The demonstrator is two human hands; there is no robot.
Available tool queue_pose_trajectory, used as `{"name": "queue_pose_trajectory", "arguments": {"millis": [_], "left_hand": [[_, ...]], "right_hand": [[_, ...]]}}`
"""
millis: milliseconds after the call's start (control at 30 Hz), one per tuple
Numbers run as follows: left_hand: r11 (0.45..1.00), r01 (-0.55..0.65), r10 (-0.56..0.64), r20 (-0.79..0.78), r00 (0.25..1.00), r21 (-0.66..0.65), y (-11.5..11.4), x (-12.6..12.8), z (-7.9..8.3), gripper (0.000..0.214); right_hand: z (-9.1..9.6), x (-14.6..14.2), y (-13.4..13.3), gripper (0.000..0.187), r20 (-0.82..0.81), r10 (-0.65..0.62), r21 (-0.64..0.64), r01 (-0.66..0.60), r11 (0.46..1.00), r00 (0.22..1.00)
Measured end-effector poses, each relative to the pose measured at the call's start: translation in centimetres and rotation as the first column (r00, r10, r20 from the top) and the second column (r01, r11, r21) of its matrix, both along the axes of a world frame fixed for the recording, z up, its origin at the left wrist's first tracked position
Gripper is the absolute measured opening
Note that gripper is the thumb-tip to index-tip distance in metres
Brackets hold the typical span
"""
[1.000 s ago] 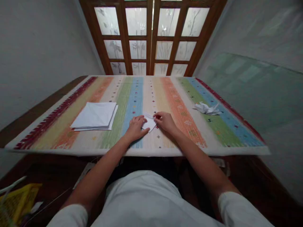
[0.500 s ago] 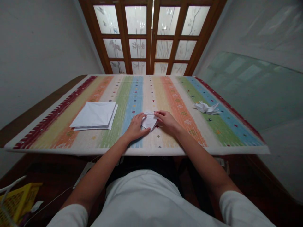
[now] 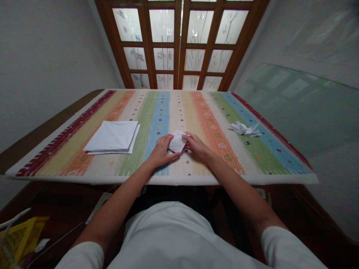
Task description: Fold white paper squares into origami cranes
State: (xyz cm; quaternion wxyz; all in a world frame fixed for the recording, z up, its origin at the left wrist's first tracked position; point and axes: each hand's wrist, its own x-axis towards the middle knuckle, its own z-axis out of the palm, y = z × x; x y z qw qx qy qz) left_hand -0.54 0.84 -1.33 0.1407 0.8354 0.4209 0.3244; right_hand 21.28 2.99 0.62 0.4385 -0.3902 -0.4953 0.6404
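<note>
Near the table's front edge, a small folded piece of white paper lies between my two hands. My left hand grips its left side, fingers at the upper left and thumb along the lower edge. On the other side my right hand pinches the upper right part of the paper between thumb and fingers. The paper's underside and some of its folds are hidden by my fingers.
To the left lies a stack of white paper squares. A folded paper crane rests at the right. The table wears a striped cloth. A yellow plastic basket stands low at the left.
My right fingers have shifted slightly down along the paper's right side. The paper's top corner now stands out and its lower point is more covered by my left thumb.
</note>
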Motion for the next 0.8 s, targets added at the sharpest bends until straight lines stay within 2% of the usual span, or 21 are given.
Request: {"name": "queue_pose_trajectory", "arguments": {"millis": [100, 200, 300, 367, 467, 700, 800], "left_hand": [[1.000, -0.016, 0.017, 0.004, 1.000, -0.004, 0.1, 0.0, -0.2, 0.072], [0.999, -0.040, 0.040, 0.015, 0.999, -0.024, 0.2, 0.0, -0.3, 0.067], [0.998, -0.046, 0.047, 0.021, 0.999, -0.034, 0.3, 0.0, -0.5, 0.065], [0.998, -0.048, 0.049, 0.023, 0.999, -0.028, 0.4, 0.0, -0.5, 0.065], [0.999, -0.042, 0.042, 0.026, 0.999, -0.014, 0.4, 0.0, -0.5, 0.063], [1.000, -0.027, 0.027, 0.049, 0.998, 0.000, 0.1, 0.3, 0.0, 0.053], [1.000, -0.031, 0.031, 0.050, 0.998, 0.000, 0.1, 0.4, 0.2, 0.049]], "right_hand": [[0.2, 0.3, -0.5, 0.047, 0.017, 0.116, 0.097, -0.117, 0.988, 0.993], [0.4, 0.6, -0.9, 0.068, 0.059, 0.235, 0.165, -0.242, 0.956, 0.970], [0.2, 0.7, -1.1, 0.093, 0.133, 0.259, 0.228, -0.284, 0.931, 0.957], [-0.1, 0.6, -1.0, 0.104, 0.182, 0.241, 0.277, -0.285, 0.918, 0.953], [-0.4, 0.4, -0.9, 0.108, 0.234, 0.191, 0.330, -0.263, 0.907, 0.953], [0.5, -0.5, -1.5, 0.091, 0.314, -0.093, 0.461, -0.066, 0.885, 0.945], [0.6, -1.0, -1.6, 0.085, 0.337, -0.146, 0.499, -0.045, 0.866, 0.930]]}}
